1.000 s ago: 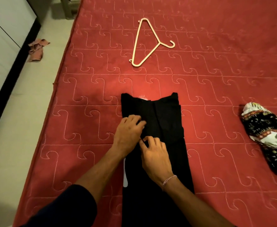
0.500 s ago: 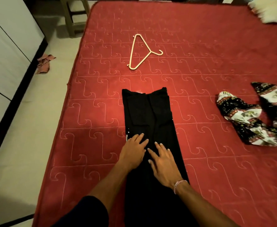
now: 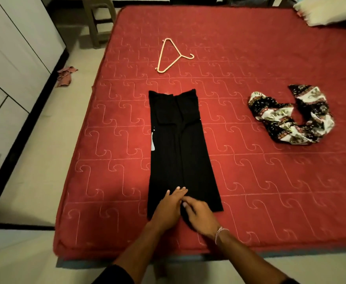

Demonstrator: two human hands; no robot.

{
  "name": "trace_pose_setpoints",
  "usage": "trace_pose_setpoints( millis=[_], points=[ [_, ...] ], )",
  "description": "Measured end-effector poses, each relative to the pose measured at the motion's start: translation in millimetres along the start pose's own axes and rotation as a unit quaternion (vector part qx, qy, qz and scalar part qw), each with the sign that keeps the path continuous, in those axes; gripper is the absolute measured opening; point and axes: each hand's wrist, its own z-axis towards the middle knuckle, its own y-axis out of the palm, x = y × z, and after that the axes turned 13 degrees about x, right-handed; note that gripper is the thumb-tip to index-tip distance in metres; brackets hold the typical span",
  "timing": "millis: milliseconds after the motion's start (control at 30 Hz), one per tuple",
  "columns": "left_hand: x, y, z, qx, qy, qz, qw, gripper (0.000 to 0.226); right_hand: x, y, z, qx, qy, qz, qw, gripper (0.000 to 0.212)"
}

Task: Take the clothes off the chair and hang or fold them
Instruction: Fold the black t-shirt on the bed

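A black garment (image 3: 180, 150), folded into a long narrow strip, lies flat on the red mattress (image 3: 270, 191), running away from me. My left hand (image 3: 170, 210) rests on its near end with straight fingers pointing forward. My right hand (image 3: 202, 219) lies beside it on the same end, fingers turned toward the left hand and touching it. A crumpled black, white and red patterned garment (image 3: 290, 117) sits on the mattress to the right, well apart from both hands. No chair with clothes is in view.
A cream plastic hanger (image 3: 169, 56) lies on the mattress beyond the black garment. A pillow (image 3: 329, 11) is at the far right corner. A stool (image 3: 98, 19), a white wardrobe (image 3: 10, 58) and a pink rag (image 3: 65, 75) on the floor are left of the bed.
Both hands have slid back along the black garment from its middle to its near end. My view has pulled back, showing the whole mattress and its near edge.
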Motion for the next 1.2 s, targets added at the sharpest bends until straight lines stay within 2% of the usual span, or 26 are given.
trace_pose_setpoints(
  millis=[67, 100, 167, 233, 300, 367, 433, 600, 733, 833, 933, 1033, 1133, 1167, 1200],
  points=[
    [9.0, 6.4, -15.3, 0.098, -0.058, -0.096, 0.989, 0.043, 1.8, -9.7, -9.3, 0.118, 0.021, -0.005, 0.993, 0.025],
    [11.0, 8.4, -19.1, 0.154, -0.088, -0.111, 0.978, 0.037, 5.0, -14.3, -11.4, 0.174, 0.039, -0.022, 0.984, 0.023],
    [15.0, 4.4, -25.6, 0.266, -0.154, -0.041, 0.951, 0.031, 14.6, -22.6, -12.2, 0.246, 0.102, -0.058, 0.962, 0.028],
    [14.8, -4.5, -28.5, 0.318, -0.233, 0.045, 0.918, 0.038, 26.1, -30.0, -9.0, 0.255, 0.195, -0.056, 0.945, 0.036],
    [14.0, -15.1, -28.9, 0.288, -0.348, 0.07, 0.889, 0.05, 34.2, -35.0, -4.9, 0.226, 0.312, -0.018, 0.923, 0.035],
    [6.7, -18.6, -24.9, 0.257, -0.409, 0.028, 0.875, 0.051, 40.0, -36.7, -2.7, 0.203, 0.385, 0.023, 0.9, 0.025],
    [-4.8, -17.0, -21.6, 0.242, -0.421, -0.034, 0.873, 0.044, 46.7, -32.6, -5.6, 0.2, 0.408, 0.074, 0.888, 0.021],
    [-18.9, -16.9, -28.8, 0.246, -0.41, -0.097, 0.873, 0.025, 40.9, -35.0, -14.3, 0.209, 0.433, 0.211, 0.851, 0.014],
    [-10.6, -22.2, -47.9, 0.243, -0.44, -0.238, 0.831, 0.019, 20.9, -47.0, -31.6, 0.207, 0.453, 0.272, 0.824, 0.011],
    [0.6, -29.7, -67.3, 0.236, -0.45, -0.274, 0.816, 0.025, 14.5, -50.3, -52.8, 0.191, 0.47, 0.272, 0.817, 0.012],
    [9.0, -34.6, -85.5, 0.225, -0.452, -0.283, 0.815, 0.02, 10.4, -52.9, -73.1, 0.189, 0.474, 0.263, 0.819, 0.01],
    [19.4, -43.5, -93.2, 0.218, -0.449, -0.297, 0.814, 0.015, 6.0, -56.4, -79.1, 0.2, 0.435, 0.231, 0.847, 0.023],
    [27.6, -60.0, -86.8, 0.231, -0.414, -0.3, 0.827, 0.034, -4.1, -65.0, -64.7, 0.195, 0.358, 0.214, 0.888, 0.044],
    [27.5, -65.5, -81.4, 0.227, -0.4, -0.298, 0.837, 0.034, -7.8, -68.7, -56.5, 0.192, 0.347, 0.196, 0.897, 0.043],
    [28.5, -71.0, -75.8, 0.22, -0.388, -0.288, 0.847, 0.027, -12.4, -73.2, -47.9, 0.191, 0.341, 0.185, 0.902, 0.032]
  ],
)
